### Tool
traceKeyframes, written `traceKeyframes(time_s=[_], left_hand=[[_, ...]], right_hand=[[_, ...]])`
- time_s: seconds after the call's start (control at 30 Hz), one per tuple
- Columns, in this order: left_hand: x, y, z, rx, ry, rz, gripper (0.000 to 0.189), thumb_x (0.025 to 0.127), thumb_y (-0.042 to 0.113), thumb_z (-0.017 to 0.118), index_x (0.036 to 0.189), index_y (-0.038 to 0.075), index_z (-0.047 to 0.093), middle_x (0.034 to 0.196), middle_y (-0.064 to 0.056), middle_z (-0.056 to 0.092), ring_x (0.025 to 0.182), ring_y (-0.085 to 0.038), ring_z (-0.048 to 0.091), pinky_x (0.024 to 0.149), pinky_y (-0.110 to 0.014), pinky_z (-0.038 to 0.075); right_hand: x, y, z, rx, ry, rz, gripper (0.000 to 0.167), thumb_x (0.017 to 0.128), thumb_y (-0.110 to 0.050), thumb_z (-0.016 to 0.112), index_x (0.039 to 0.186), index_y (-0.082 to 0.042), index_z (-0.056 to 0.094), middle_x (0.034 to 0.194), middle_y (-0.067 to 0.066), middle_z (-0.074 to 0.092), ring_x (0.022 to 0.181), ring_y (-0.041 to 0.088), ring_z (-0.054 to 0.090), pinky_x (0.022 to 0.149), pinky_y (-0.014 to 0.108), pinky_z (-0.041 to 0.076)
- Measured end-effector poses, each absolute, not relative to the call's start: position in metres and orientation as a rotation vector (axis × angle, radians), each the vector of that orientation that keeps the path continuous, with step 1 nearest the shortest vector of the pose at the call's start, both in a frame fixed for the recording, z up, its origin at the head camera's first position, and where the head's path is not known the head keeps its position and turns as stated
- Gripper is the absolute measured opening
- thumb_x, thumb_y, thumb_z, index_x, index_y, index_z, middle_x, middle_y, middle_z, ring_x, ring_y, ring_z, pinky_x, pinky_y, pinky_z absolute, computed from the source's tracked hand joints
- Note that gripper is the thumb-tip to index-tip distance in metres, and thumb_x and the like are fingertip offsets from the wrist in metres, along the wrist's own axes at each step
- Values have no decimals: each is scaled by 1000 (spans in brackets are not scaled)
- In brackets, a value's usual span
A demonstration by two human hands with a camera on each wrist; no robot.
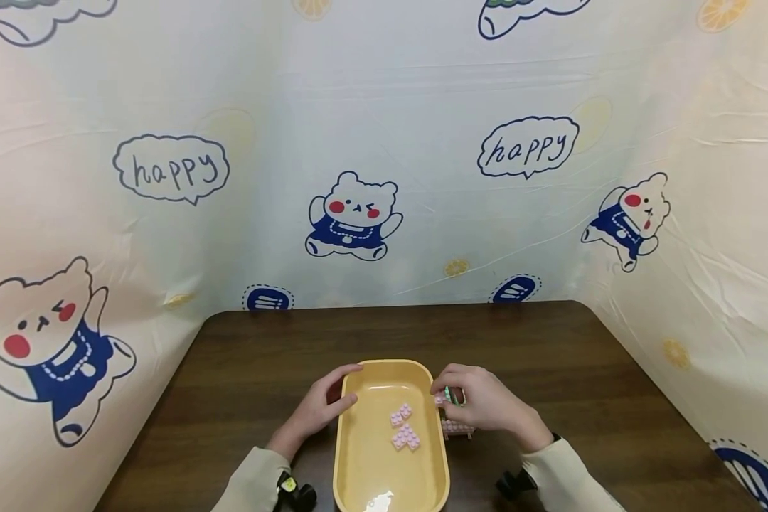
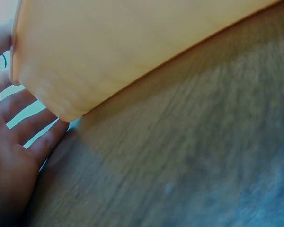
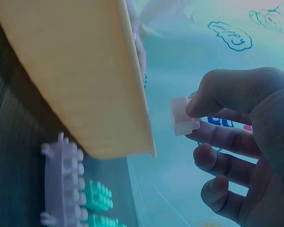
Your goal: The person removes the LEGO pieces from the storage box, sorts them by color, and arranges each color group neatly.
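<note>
A yellow tray [image 1: 374, 473] lies lengthwise before me. Its upper left rim is held by my left hand [image 1: 323, 402], thumb at the edge; in the left wrist view the fingers [image 2: 31, 124] reach along the outside wall. My right hand [image 1: 489, 404] is over the tray's right side and pinches a small pink building block [image 3: 180, 116] between thumb and index finger. The other right fingers are loosely bent. Inside the tray sit several pink studded blocks [image 1: 406, 437] near the middle.
Right of the tray, partly under my right hand, is a long pink studded piece [image 3: 61, 182] with small pegs. Green blocks [image 3: 97, 196] stand beside it. The dark wooden table [image 1: 256, 355] ends at a printed curtain [image 1: 422, 213] at the back and sides.
</note>
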State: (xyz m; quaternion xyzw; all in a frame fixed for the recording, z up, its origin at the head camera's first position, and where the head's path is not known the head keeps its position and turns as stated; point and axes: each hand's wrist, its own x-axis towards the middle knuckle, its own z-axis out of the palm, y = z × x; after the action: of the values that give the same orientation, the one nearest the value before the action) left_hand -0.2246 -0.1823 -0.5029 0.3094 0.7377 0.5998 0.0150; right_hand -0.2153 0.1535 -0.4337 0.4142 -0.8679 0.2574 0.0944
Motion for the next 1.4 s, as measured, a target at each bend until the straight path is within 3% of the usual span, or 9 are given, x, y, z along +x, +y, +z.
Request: traceKeyframes(time_s=[0.3,0.83,1.27,1.4], left_hand=[[-224,-181,-503,962,2274,1875,49,93,-6,56,140,-11,39,138,-36,43,110,-54,54,86,-23,54],[-229,-179,-505,967,2313,1843,49,93,-4,57,140,-8,41,139,-33,45,113,-51,55,89,-20,51],[-229,-181,-502,971,2317,1844,50,93,-6,56,140,-10,40,138,-35,44,112,-53,54,88,-20,52],[-228,-181,-502,961,2323,1843,49,93,-5,56,140,-9,41,138,-34,45,111,-52,55,87,-21,52]], right_hand=[[-213,176,-445,1156,-2628,775,20,79,-8,70,94,-21,71,86,-12,60,61,13,55,54,15,43],[-207,203,-463,1053,-2785,733,19,80,-12,72,98,-19,72,89,-12,62,63,0,49,56,17,44],[-203,216,-468,991,-2841,579,20,79,-10,72,95,-23,71,92,-10,64,64,1,47,56,20,41],[-201,219,-470,966,-2872,555,19,80,-11,72,96,-22,72,95,-12,64,71,4,53,61,22,45]])
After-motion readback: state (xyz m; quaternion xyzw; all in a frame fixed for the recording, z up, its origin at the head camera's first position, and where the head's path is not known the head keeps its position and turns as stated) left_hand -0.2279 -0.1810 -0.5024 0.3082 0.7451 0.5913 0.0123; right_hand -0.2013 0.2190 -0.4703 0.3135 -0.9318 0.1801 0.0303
